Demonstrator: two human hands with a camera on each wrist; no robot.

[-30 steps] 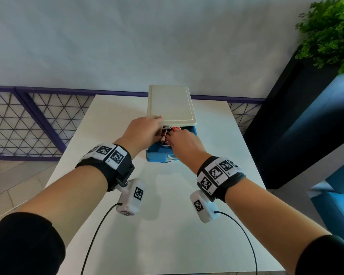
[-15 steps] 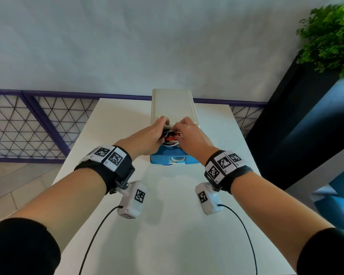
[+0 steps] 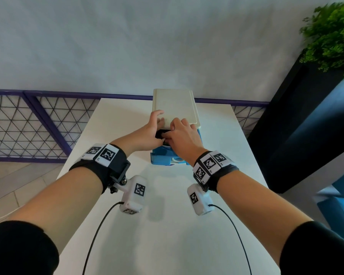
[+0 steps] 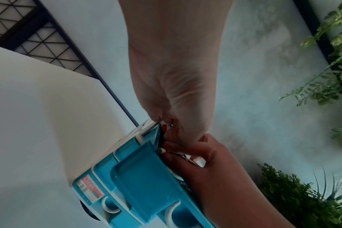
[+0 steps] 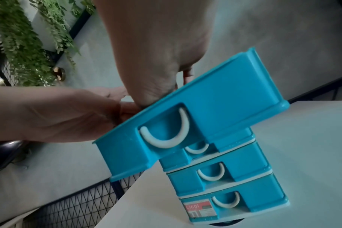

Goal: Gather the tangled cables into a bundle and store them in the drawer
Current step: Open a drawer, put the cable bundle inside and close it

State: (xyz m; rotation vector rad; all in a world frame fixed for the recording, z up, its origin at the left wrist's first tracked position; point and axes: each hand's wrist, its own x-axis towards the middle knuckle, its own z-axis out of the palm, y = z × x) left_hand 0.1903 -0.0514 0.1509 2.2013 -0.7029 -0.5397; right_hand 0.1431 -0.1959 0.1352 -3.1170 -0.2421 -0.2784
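Observation:
A small blue drawer unit with a white top (image 3: 175, 108) stands at the far middle of the white table (image 3: 216, 139). Its top drawer (image 3: 161, 158) (image 5: 195, 111) is pulled out toward me. The cable bundle (image 3: 160, 133) (image 4: 163, 139), black with red and white plugs, lies inside it, mostly hidden under both hands. My left hand (image 3: 150, 132) (image 4: 176, 95) has its fingers stretched onto the unit's white top and its thumb pressing the bundle down. My right hand (image 3: 180, 135) (image 4: 215, 169) curls its fingers over the cables in the drawer.
Three more drawers (image 5: 224, 177) below the open one are closed. A purple mesh fence (image 3: 28, 124) runs behind the table. A dark planter with green plants (image 3: 330, 36) stands at the right. The table's near half (image 3: 167, 225) holds only the wrist cameras' leads.
Both hands have moved farther back over the open drawer. The left fingers now reach onto the unit's top, and the red plugs seen earlier are covered by the hands.

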